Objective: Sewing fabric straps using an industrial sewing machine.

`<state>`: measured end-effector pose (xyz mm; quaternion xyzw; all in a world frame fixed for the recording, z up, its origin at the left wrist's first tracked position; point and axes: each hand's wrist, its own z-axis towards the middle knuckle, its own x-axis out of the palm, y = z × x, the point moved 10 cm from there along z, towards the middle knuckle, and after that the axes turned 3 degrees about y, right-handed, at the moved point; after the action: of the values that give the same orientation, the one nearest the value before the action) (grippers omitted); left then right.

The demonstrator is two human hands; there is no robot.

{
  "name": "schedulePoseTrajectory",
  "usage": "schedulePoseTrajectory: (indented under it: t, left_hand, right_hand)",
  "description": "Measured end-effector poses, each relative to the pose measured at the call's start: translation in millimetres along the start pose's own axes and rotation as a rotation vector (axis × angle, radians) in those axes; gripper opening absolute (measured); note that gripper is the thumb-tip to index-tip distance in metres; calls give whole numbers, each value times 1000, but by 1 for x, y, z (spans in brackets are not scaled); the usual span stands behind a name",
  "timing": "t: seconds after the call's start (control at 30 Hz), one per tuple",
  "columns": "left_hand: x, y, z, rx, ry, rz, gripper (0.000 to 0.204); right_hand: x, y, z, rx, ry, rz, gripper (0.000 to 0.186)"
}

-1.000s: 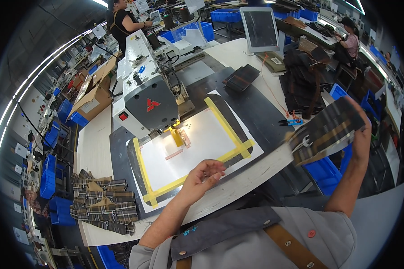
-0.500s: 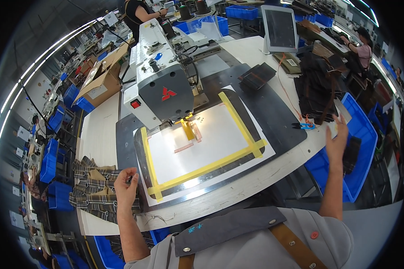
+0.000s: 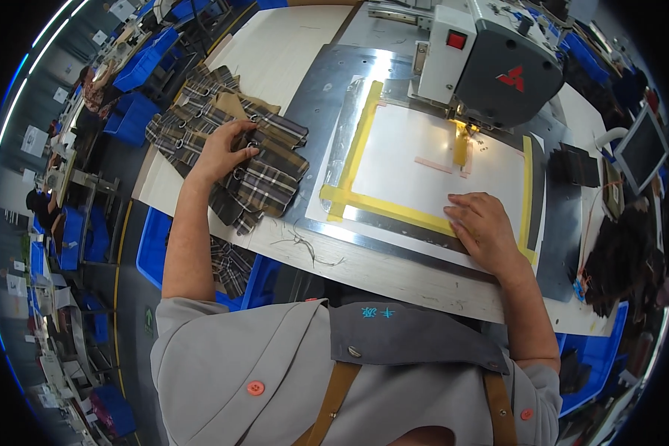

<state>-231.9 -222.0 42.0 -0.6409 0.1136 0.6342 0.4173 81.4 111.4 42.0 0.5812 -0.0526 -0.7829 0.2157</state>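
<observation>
Over a pile of plaid fabric pieces (image 3: pixel 264 182) with metal rings, at the left of the table, is my left hand (image 3: pixel 227 152). Its thumb and forefinger are apart beside one piece's ring, with nothing seen between them; whether they touch the cloth I cannot tell. My right hand (image 3: pixel 487 229) rests with fingers stretched on the front part of a white sheet (image 3: pixel 394 149), near the yellow tape (image 3: pixel 398 211) that borders it. Behind that sheet stands an industrial sewing machine (image 3: pixel 505 74), its needle area lit above a yellow strip (image 3: pixel 460 152).
Loose dark threads (image 3: pixel 308 247) lie near the table's front edge. Dark fabric pieces (image 3: pixel 624 253) are heaped at the right, below a tablet-like screen (image 3: pixel 641 149). Blue bins stand under the table at left (image 3: pixel 152 245) and right (image 3: pixel 606 379).
The view has turned left. My right hand has come from the dark heap at the right onto the white sheet. My left hand has moved over the plaid pieces.
</observation>
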Motion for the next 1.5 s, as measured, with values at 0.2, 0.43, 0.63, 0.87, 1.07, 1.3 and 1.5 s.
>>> schedulePoseTrajectory:
  t: [0.2, 0.43, 0.63, 0.87, 1.07, 1.3, 1.5]
  left_hand:
    - [-7, -14, 14, 43, 101, 257, 67]
    - [5, 6, 13, -73, 343, 154, 51]
    - [3, -13, -11, -25, 267, 198, 63]
    - [6, -17, -18, 55, 199, 430, 64]
    - [-31, 88, -40, 249, 230, 84, 71]
    - [-97, 28, 6, -75, -423, -508, 15]
    - [19, -146, 54, 208, -115, -426, 40]
  right_hand:
    - [1, -13, 5, 45, -118, 61, 19]
    - [-12, -31, -10, 204, -187, 172, 18]
    - [-2, -36, -12, 111, -172, 135, 16]
    - [-1, -36, -23, 52, -313, 48, 10]
    - [11, -25, -13, -13, -286, 64, 9]
    - [11, -34, -26, -14, -333, 84, 9]
    - [20, -33, -11, 18, -292, 308, 29]
